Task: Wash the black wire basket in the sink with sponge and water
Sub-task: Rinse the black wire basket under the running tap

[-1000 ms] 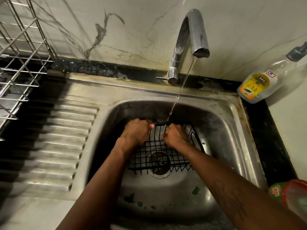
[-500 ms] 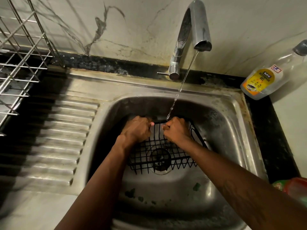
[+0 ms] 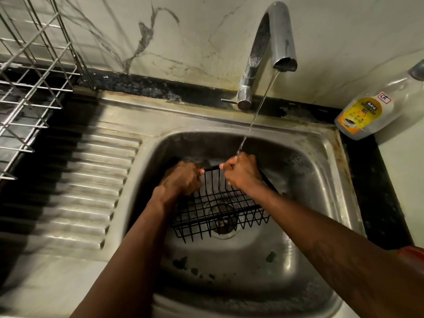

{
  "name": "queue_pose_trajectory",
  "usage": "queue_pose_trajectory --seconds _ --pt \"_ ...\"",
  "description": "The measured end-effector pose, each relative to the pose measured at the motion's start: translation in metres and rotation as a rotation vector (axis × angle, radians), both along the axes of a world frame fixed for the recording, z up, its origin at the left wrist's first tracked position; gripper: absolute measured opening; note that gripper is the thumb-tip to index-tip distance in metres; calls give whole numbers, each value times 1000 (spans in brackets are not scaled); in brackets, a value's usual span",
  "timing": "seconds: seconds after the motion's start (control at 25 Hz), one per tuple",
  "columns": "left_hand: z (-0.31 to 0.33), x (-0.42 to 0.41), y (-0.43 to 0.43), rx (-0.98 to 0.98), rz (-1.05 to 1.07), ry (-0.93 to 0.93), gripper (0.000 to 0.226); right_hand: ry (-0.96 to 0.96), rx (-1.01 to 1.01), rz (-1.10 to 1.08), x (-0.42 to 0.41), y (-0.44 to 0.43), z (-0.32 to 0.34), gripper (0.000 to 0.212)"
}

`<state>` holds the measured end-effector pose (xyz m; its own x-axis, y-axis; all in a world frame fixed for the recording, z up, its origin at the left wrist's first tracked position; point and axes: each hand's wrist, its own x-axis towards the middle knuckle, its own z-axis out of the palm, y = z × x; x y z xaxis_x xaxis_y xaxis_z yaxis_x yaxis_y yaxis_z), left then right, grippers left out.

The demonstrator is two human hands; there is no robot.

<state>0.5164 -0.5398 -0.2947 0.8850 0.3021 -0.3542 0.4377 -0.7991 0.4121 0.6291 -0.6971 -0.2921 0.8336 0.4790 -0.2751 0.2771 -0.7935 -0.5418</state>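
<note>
**Both hands hold the wire basket under the running tap**

A wire drying rack (image 3: pixel 29 65) of bright metal stands at the far left, above the ribbed steel drainboard (image 3: pixel 87 180). A clear dishwash gel bottle (image 3: pixel 371 111) with a yellow label leans on the black table (image 3: pixel 376 191) at the sink's far right corner. Something red (image 3: pixel 413 255) shows at the right edge, too cropped to tell what it is.

The curved chrome tap (image 3: pixel 275 33) rises from the far edge and sends a thin stream of water (image 3: pixel 259 106) onto the right hand (image 3: pixel 241 173). The black wire basket (image 3: pixel 220 210), a rectangular grid of thin coated wire, lies inside the stainless sink (image 3: pixel 309 180), over the round drain (image 3: pixel 223 222). The left hand (image 3: pixel 181 177) grips the left end of its far rim; the right hand's fingers (image 3: pixel 223 166) curl round the same rim further right.

The basin is dull and stained, with green scraps (image 3: pixel 271 257) near its near edge. Behind it is a veined, marble-like wall (image 3: pixel 195 31).
</note>
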Motion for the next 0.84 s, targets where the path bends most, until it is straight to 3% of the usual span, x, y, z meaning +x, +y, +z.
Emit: queue_pose_trajectory --seconds 0.12,0.28,0.48,0.56,0.64,0.72,0.84 --pt "-4 -1 -2 -27 6 -5 28 -85 -222 55 7 -11 9 14" --pt "-2 0 -6 -21 2 -23 26 -86 -274 72 10 -1 3 10" --pt "0 -5 -8 -42 16 -41 25 161 -394 60 -2 -4 -2 4" --pt "0 -6 -8 -27 19 -49 24 140 -294 32 -4 -7 -4 8" --pt "2 -7 -8 -7 13 -67 23 24 -72 -13 -4 -10 0 26" --pt "3 -6 -9 11 -4 -79 22 -67 -10 12 -6 -16 7 40" --pt "3 -6 -9 11 -39 -45 27 -73 25 3 -9 -21 6 40"
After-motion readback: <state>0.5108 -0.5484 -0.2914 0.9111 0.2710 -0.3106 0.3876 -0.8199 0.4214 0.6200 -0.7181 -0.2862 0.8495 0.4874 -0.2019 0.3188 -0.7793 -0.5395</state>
